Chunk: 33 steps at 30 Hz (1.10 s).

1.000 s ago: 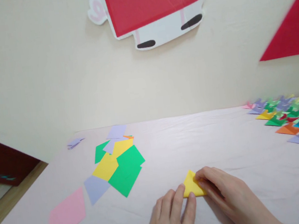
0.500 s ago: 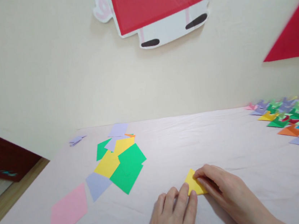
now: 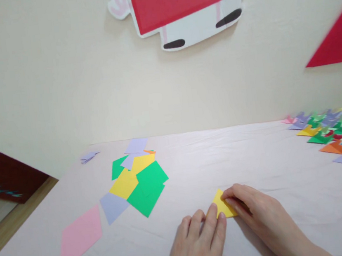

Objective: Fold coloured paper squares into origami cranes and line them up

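Note:
A small folded yellow paper [image 3: 221,205] lies on the pale tablecloth [image 3: 255,155] near the front edge. My left hand [image 3: 199,245] lies flat beside it, its fingertips pressing the paper's left edge. My right hand [image 3: 263,216] is curled over the paper's right side, fingers pressed together on the fold. Most of the paper's right half is hidden under those fingers.
A loose pile of flat sheets [image 3: 138,177] in green, yellow and lilac lies to the left, with a pink sheet [image 3: 80,238] nearer the front. Several folded paper pieces [image 3: 337,134] in many colours are spread at the far right. A small lilac folded piece [image 3: 89,156] sits at the back left.
My left hand's fingers have slid a little further onto the yellow paper's edge. Both hands stay on the paper; the view has shifted slightly.

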{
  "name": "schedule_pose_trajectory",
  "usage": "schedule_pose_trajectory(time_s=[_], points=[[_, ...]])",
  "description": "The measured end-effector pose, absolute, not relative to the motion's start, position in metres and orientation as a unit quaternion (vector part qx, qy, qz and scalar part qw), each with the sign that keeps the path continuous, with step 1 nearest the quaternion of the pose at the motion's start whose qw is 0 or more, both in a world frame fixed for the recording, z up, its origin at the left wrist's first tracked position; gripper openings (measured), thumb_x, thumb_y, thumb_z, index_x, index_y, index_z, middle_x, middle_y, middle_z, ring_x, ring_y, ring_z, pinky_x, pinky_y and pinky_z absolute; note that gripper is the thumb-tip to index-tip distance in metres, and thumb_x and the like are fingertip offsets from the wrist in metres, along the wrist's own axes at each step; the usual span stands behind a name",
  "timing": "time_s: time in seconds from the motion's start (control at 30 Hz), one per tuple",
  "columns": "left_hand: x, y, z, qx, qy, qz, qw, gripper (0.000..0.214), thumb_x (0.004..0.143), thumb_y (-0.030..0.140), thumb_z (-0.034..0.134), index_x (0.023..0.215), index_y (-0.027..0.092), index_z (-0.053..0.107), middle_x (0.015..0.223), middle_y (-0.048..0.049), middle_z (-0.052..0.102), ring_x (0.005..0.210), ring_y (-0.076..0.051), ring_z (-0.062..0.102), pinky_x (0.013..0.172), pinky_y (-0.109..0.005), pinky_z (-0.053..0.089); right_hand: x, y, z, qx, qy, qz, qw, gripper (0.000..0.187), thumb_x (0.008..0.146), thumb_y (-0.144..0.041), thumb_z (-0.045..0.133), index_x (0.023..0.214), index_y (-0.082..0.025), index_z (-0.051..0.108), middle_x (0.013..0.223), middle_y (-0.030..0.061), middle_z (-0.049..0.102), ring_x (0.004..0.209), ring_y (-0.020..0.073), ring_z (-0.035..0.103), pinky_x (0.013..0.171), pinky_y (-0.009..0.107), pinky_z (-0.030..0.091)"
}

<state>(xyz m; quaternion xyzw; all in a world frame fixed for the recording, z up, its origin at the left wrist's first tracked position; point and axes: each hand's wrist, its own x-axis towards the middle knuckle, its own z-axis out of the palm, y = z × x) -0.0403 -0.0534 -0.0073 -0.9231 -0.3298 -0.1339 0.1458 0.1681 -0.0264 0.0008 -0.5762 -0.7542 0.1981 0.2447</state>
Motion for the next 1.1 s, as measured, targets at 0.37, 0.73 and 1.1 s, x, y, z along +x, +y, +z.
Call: schedule_pose_trajectory(time_s=[0.37, 0.73, 1.1], points=[[-0.035, -0.055, -0.003, -0.925, -0.335, -0.120, 0.131, 0.062, 0.087, 0.064, 0.050, 0.120, 0.013, 0.062, 0.131, -0.0114, 0.059, 0.096, -0.024, 0.054, 0.081, -0.034, 0.038, 0.157, -0.033, 0.008, -0.563, -0.783, 0.141, 0.226, 0.014, 0.083, -0.023, 0.059, 0.097, -0.022, 0.056, 0.097, 0.0068, 0.061, 0.088, 0.0240, 0.056, 0.078, 0.040, 0.044], [-0.054, -0.055, -0.001, -0.907, -0.337, -0.144, 0.207, 0.059, 0.090, 0.066, 0.042, 0.103, 0.014, 0.067, 0.111, -0.0103, 0.068, 0.101, -0.025, 0.054, 0.088, -0.036, 0.034, 0.191, -0.037, -0.007, -0.581, -0.764, 0.156, 0.233, 0.033, 0.088, -0.024, 0.053, 0.121, -0.024, 0.048, 0.117, 0.0092, 0.057, 0.104, 0.0265, 0.052, 0.087, 0.044, 0.043], [-0.053, -0.052, -0.018, -0.886, -0.359, -0.254, 0.151, 0.063, 0.091, 0.067, 0.040, 0.114, 0.011, 0.058, 0.120, -0.0159, 0.063, 0.111, -0.027, 0.055, 0.089, -0.036, 0.043, 0.205, -0.039, -0.007, -0.577, -0.736, 0.212, 0.283, 0.030, 0.092, -0.033, 0.048, 0.122, -0.028, 0.054, 0.122, 0.0076, 0.055, 0.115, 0.0258, 0.049, 0.097, 0.045, 0.045]])
